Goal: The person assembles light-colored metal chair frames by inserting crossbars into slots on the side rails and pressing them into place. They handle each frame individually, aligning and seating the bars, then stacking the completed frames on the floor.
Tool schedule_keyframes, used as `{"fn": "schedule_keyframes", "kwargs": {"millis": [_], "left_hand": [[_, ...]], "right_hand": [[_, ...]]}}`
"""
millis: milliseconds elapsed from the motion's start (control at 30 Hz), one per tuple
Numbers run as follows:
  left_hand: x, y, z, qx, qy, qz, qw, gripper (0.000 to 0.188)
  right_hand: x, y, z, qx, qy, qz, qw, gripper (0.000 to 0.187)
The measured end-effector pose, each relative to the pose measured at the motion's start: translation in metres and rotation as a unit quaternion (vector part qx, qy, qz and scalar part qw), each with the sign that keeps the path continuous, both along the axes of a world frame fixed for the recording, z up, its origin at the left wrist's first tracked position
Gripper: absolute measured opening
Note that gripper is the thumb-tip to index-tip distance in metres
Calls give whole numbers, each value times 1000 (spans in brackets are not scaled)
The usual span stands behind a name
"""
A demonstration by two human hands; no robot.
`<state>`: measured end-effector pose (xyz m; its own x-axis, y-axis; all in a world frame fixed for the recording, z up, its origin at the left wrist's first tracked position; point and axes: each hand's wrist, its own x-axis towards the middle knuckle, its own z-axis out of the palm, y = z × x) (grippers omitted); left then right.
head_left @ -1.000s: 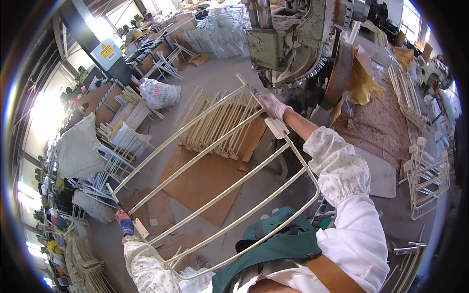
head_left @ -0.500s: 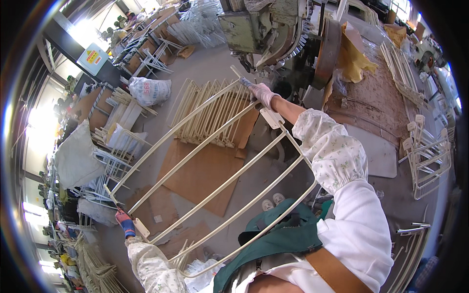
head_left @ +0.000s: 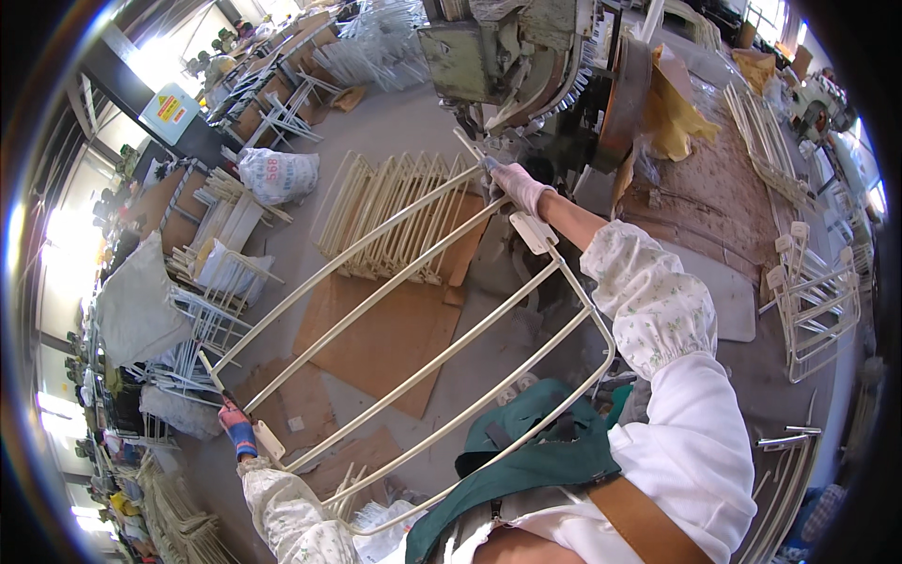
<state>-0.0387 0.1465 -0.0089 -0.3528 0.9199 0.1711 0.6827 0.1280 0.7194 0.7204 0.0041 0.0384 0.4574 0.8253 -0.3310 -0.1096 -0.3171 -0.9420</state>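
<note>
A large cream metal tube frame (head_left: 410, 402) with several parallel bars spans the space between my two arms, held tilted above the floor. My left hand (head_left: 239, 429), in a blue and pink glove, grips its side rail at the lower left. At the far upper end my right hand (head_left: 515, 185), in a pale glove, closes round the opposite side rail. A small flat plate (head_left: 534, 232) is fixed to the frame near my right hand, and another plate (head_left: 269, 441) near my left. The frame's upper tip is close beneath a green-grey machine (head_left: 512, 66).
Similar cream frames (head_left: 395, 216) stand in a row on flattened cardboard (head_left: 371, 334). A white sack (head_left: 279, 175) and stacked metal parts line the left. To the right are a large machine wheel (head_left: 624, 105), a worn brown surface (head_left: 700, 207) and more frames (head_left: 816, 305).
The frame's upper end and my right hand have shifted slightly right, nearer the machine. My left hand stays almost in place, and both hands keep their grip.
</note>
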Motion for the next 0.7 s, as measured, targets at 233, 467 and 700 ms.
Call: {"fn": "schedule_keyframes", "kwargs": {"millis": [233,467,700], "left_hand": [[-41,26,-19,-5,159,45,986,59],[72,22,31,-60,96,-7,994,56],[19,56,11,44,282,-73,956,51]], "right_hand": [[-11,4,-4,-26,-25,5,999,44],[11,-17,24,-147,-68,32,986,45],[31,0,3,-101,-26,188,977,45]]}}
